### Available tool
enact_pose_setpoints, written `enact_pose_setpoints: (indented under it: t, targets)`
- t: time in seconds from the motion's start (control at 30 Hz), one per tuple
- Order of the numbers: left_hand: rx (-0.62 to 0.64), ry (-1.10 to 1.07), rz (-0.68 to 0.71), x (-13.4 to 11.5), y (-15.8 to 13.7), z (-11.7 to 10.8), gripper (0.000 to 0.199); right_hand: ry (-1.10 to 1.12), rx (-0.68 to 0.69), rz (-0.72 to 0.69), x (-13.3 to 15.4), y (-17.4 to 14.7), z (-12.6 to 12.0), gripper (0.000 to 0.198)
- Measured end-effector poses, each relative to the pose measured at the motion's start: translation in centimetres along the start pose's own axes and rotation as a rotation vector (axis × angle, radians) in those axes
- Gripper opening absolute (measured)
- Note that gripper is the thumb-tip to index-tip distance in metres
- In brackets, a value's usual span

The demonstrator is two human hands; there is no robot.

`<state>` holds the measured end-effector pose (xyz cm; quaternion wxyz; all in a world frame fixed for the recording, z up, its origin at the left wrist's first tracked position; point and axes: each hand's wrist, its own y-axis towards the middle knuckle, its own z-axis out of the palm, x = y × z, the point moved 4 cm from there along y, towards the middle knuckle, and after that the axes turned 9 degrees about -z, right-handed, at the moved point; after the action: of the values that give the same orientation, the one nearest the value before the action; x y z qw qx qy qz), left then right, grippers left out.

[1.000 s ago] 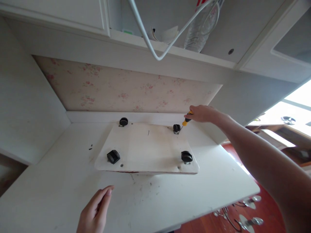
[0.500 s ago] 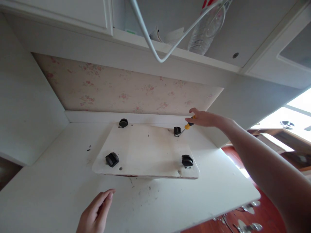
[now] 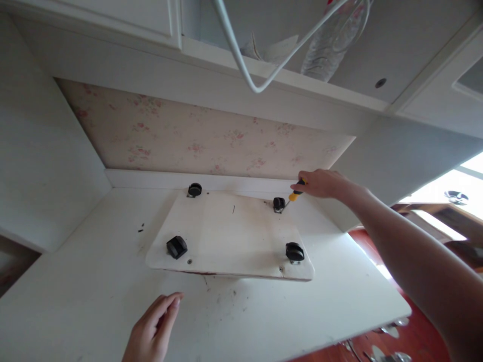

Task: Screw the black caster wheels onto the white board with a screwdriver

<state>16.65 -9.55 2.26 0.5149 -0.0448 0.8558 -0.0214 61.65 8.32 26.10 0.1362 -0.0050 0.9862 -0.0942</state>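
Note:
My right hand (image 3: 320, 183) is closed round the black-and-yellow handle of a screwdriver (image 3: 293, 196). Its shaft slants down to the metal plate of the far-right black caster wheel (image 3: 279, 203). That caster is on a white board (image 3: 237, 234) with rounded corners, lying wheels-up. Three more casters stand near its other corners: far left (image 3: 195, 189), near left (image 3: 177, 247) and near right (image 3: 294, 252). In front of the board, my left hand (image 3: 153, 324) hovers with thumb and fingers pinched together; whatever may be between them is hidden.
The board rests on a white desktop (image 3: 113, 301) with dark specks and small dark bits (image 3: 141, 229) at left. Overhead, a white cable (image 3: 241, 63) hangs before an open shelf with a clear plastic bottle (image 3: 326, 50). White side panels flank the desk; red floor shows at right.
The fingers of my right hand have turned and wrapped more tightly over the screwdriver handle. Its tip stays at the far-right caster. The left hand keeps its pinch; the whole view has shifted slightly.

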Motion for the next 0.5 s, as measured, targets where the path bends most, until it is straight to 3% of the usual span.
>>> enact_pose_setpoints:
  t: [0.1, 0.27, 0.4, 0.5]
  targets:
    - [-0.016, -0.004, 0.034, 0.2, 0.2, -0.1, 0.037, 0.008, 0.011, 0.046, -0.8, 0.1, 0.3, 0.072]
    - [-0.013, 0.002, 0.047, 0.2, 0.5, 0.1, 0.033, 0.099, 0.076, -0.064, -1.0, -0.1, 0.4, 0.062]
    - [0.004, 0.004, 0.054, 0.2, 0.5, 0.4, 0.034, 0.023, 0.044, 0.038, -1.3, 0.0, 0.2, 0.071]
    - [0.013, 0.003, 0.047, 0.2, 0.4, 0.5, 0.034, 0.058, 0.044, 0.015, -0.9, -0.1, 0.2, 0.071]
